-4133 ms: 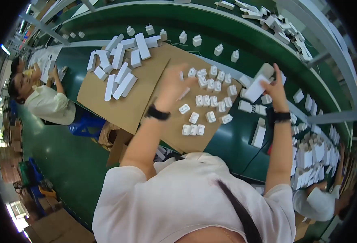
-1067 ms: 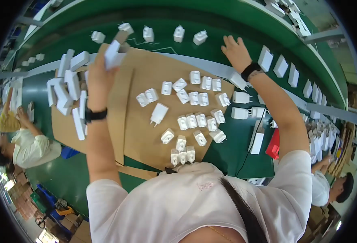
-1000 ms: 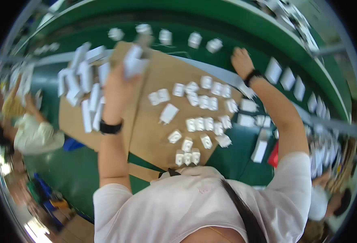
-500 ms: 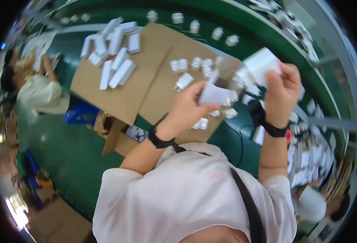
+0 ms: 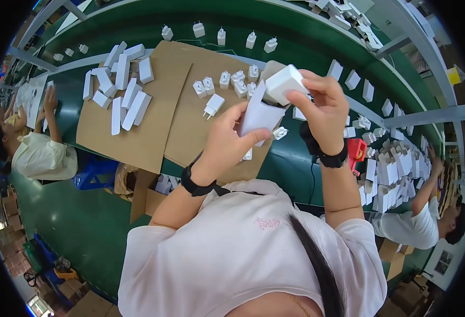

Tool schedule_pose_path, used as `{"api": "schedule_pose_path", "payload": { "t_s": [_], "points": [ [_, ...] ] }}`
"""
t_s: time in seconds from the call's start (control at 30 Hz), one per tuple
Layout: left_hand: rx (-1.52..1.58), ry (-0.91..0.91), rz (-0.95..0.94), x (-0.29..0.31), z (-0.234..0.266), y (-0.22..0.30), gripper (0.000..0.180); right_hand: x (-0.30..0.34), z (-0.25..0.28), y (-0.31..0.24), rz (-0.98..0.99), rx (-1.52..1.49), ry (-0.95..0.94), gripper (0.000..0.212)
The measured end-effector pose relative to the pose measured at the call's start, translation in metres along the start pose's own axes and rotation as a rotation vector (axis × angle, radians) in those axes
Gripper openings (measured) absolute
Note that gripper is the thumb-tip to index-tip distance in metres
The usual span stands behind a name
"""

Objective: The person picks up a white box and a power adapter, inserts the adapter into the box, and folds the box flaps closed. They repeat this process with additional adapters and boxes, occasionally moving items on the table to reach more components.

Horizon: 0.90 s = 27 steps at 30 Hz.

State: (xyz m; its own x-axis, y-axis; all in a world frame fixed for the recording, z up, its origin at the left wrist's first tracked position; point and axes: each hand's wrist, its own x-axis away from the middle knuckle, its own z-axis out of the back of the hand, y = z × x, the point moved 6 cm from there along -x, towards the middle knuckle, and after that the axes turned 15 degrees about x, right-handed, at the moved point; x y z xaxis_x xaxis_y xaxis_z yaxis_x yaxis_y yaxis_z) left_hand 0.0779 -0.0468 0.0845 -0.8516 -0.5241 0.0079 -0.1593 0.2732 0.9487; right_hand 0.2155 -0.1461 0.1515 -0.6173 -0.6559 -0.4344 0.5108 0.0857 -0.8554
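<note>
My left hand is closed around an upright white cardboard box with its top flaps raised. In my right hand, thumb and fingers grip a white charger, tilted at the box's open top. Whether its lower end is inside the box I cannot tell. Just beyond my left hand, a charger with two pins lies on the cardboard sheet, near several upright chargers. Another charger shows beside the box.
Long white boxes lie piled at left on the cardboard. More chargers stand in a row on the green far surface. At right are a red tool and a heap of white boxes. Co-workers sit at both sides.
My right hand has come down and left, bringing the white charger from apart to the box's opening. The box in my left hand is turned more upright. The whole view has shifted.
</note>
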Motion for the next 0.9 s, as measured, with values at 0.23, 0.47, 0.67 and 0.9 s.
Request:
{"api": "schedule_pose_path", "payload": {
  "t_s": [0.23,0.47,0.67,0.9],
  "points": [
    [-0.174,0.000,-0.007,-0.023,0.011,-0.011,0.053,-0.011,-0.010,0.011,0.174,0.483,-0.210,0.025],
    [-0.013,-0.050,0.123,-0.059,0.012,-0.029,0.058,-0.013,-0.029,0.070,-0.208,-0.007,-0.319,0.075],
    [-1.074,0.152,-0.321,-0.144,0.146,-0.033,0.044,-0.088,0.076,0.237,-0.659,0.383,-0.116,0.058],
    [-1.628,0.819,0.308,-0.179,0.342,-0.040,0.051,-0.107,0.157,0.441,-1.140,0.382,0.042,0.064]
  ]
}}
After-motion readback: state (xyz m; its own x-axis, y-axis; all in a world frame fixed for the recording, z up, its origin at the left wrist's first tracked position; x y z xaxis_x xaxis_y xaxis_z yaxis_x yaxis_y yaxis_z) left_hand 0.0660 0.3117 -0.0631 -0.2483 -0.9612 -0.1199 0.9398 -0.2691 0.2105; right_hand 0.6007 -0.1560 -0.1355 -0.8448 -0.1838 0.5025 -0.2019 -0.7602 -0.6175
